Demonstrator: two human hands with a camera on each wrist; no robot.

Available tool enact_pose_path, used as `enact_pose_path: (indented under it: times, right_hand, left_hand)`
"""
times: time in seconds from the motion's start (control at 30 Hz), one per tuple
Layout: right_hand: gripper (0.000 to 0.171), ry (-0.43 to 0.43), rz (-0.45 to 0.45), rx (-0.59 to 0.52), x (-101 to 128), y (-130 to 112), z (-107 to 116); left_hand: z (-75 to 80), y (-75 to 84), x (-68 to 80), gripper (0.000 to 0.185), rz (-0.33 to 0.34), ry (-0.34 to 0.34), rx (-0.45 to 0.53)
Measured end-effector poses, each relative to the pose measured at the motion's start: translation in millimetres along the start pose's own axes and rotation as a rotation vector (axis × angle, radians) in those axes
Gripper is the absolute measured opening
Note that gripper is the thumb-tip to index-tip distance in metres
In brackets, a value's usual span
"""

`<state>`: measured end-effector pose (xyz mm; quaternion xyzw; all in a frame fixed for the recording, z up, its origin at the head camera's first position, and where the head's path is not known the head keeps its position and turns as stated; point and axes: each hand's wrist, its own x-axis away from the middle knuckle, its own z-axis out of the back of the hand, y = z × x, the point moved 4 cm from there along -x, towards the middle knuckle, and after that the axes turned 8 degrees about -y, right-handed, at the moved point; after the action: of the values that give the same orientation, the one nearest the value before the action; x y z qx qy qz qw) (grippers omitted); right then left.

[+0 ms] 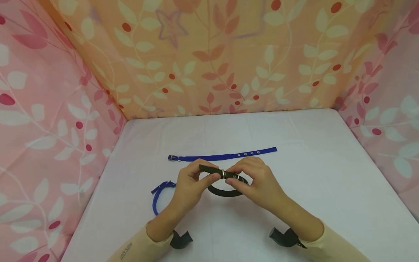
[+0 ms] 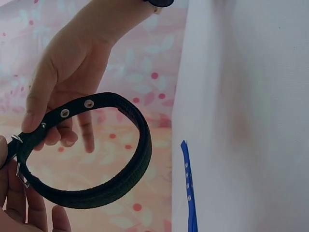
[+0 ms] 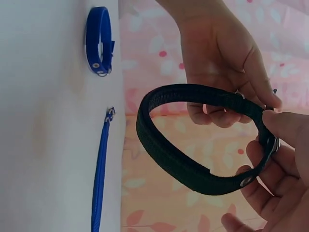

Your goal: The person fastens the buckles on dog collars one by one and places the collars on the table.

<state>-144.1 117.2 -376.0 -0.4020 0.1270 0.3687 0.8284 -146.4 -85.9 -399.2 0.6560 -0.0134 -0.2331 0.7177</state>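
Note:
A dark green collar [image 1: 226,193] with metal eyelets is bent into a loop above the table, its strap end passed through the buckle [image 1: 223,174]. My left hand [image 1: 191,183] pinches it beside the buckle, where the strap's tip sticks out to the left. Thumb and fingers of my right hand [image 1: 262,178] grip the eyelet side close by. In the left wrist view the whole loop [image 2: 116,191] hangs between both hands, with bare eyelets along its upper part. The right wrist view shows the loop's padded band [image 3: 166,162]; fingers partly hide the buckle there.
A blue collar [image 1: 209,158] lies stretched out on the white table [image 1: 327,182] beyond my hands. Another blue collar [image 3: 91,43], fastened into a ring, stands left of my left forearm. Floral cloth [image 1: 209,54] walls the back and sides.

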Motion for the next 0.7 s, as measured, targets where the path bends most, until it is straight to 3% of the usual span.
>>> enact_pose_path:
  times: [0.23, 0.37, 0.47, 0.57, 0.7]
  right_hand:
    - [0.020, -0.068, -0.060, 0.033, -0.2, 2.1, -0.1]
    - [0.032, -0.095, -0.084, 0.029, 1.5, 0.4, -2.6]
    - [0.035, -0.086, -0.067, 0.018, 2.1, -1.6, -5.1]
    - [0.025, -0.060, -0.056, 0.009, 2.3, -2.1, -6.2]
    - [0.021, -0.036, -0.076, -0.003, 2.4, -0.6, -5.1]
  left_hand:
    - [4.4, 1.2, 1.8, 0.020, 0.038, 0.023, 0.037]
    - [1.8, 0.3, 2.4, 0.019, 0.039, 0.011, 0.025]
    - [-1.3, -0.3, 2.0, 0.017, 0.036, -0.010, 0.013]
    - [-3.6, -0.6, 1.3, 0.018, 0.033, -0.027, 0.008]
    - [-2.2, 0.2, 1.2, 0.018, 0.050, 0.003, 0.005]
